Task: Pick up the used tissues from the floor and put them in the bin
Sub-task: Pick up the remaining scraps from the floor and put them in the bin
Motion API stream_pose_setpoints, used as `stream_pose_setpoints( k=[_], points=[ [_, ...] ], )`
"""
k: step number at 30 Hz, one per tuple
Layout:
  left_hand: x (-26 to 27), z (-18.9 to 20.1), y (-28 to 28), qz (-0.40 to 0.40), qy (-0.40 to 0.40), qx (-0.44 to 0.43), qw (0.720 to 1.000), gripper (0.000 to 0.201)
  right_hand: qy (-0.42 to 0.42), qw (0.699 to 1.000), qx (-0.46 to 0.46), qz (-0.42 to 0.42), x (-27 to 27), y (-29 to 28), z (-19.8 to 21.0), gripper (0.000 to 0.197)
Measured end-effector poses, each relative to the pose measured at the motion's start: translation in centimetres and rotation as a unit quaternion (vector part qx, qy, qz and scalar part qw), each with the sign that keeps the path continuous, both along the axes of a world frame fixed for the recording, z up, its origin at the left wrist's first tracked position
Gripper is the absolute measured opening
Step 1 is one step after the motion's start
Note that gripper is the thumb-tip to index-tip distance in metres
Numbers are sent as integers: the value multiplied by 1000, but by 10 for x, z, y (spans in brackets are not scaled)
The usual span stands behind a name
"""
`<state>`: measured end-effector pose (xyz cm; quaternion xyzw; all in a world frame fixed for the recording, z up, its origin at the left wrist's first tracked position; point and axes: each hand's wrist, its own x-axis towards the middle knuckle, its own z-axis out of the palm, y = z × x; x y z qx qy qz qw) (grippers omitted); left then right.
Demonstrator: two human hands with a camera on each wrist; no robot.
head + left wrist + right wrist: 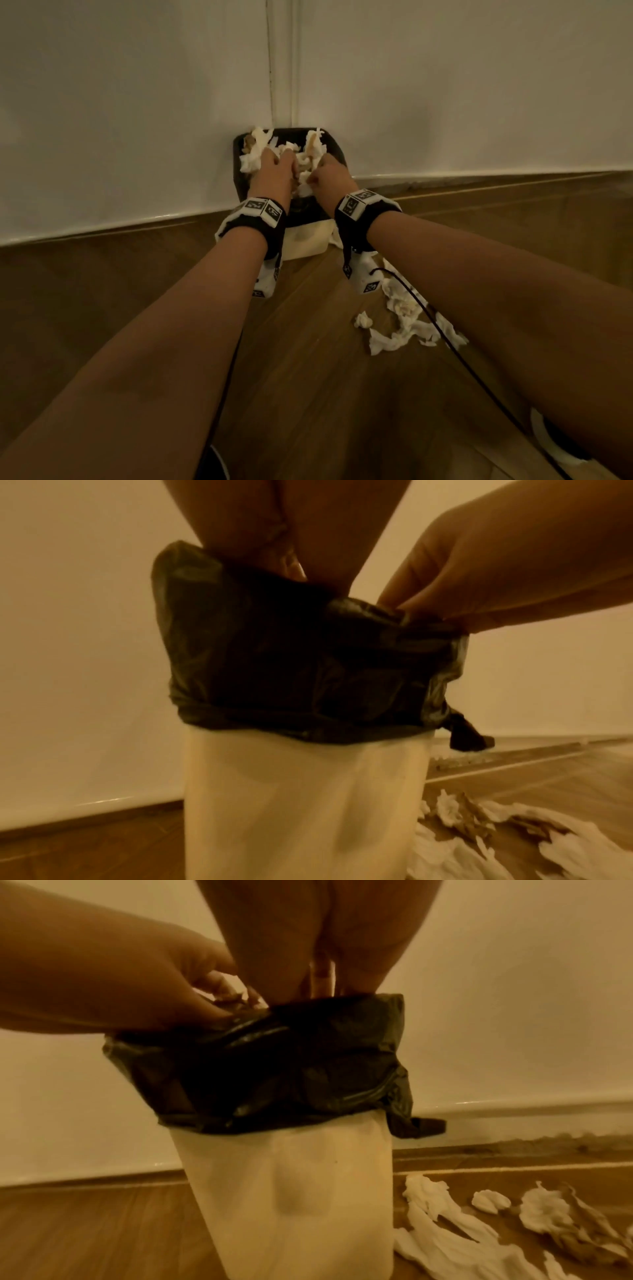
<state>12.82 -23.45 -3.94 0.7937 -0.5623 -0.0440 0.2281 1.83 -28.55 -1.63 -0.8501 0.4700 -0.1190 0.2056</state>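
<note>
A white bin point(305, 245) with a black liner point(337, 150) stands in the wall corner. Crumpled white tissues point(251, 161) pile up out of its mouth. My left hand point(279, 168) and right hand point(323, 178) are both at the bin's mouth, fingers curled into the tissue pile. In the left wrist view the right hand point(479, 582) curls over the liner point(291, 669) rim. The right wrist view has the left hand point(137, 993) at the rim of the liner point(274, 1069). Several more torn tissues point(404, 318) lie on the wooden floor, right of the bin.
Two white walls meet behind the bin, with a skirting strip point(102, 226) along the floor. Black cables point(455, 346) trail from my wrists across the floor tissues. A white and dark object point(548, 438) sits at the lower right. Bare wooden floor point(102, 291) lies left of the bin.
</note>
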Motion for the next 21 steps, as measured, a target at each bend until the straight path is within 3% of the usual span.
stream_pose_setpoints(
  k=[2,5,8,12,16,19,21],
  points=[
    [0,0,-1,-18,-34,25,999,18,30,999,-16,29,-1,5,-7,36],
    [-3,-1,1,22,-131,71,989,30,105,990,-52,75,-5,6,-11,39],
    [-8,0,6,50,-148,21,988,35,142,981,-96,88,-13,6,-13,40],
    [-17,1,23,58,-89,-64,992,27,12,985,-171,36,-34,8,-14,31],
    [-31,-6,43,47,-51,-120,990,29,-128,969,-187,-102,-62,19,-30,30],
    [-43,-14,55,-3,-1,-154,988,24,-117,968,-127,-181,-84,23,-53,27],
    [-52,-24,60,-46,37,-155,986,16,-92,977,-58,-183,-99,25,-72,23]
  ],
)
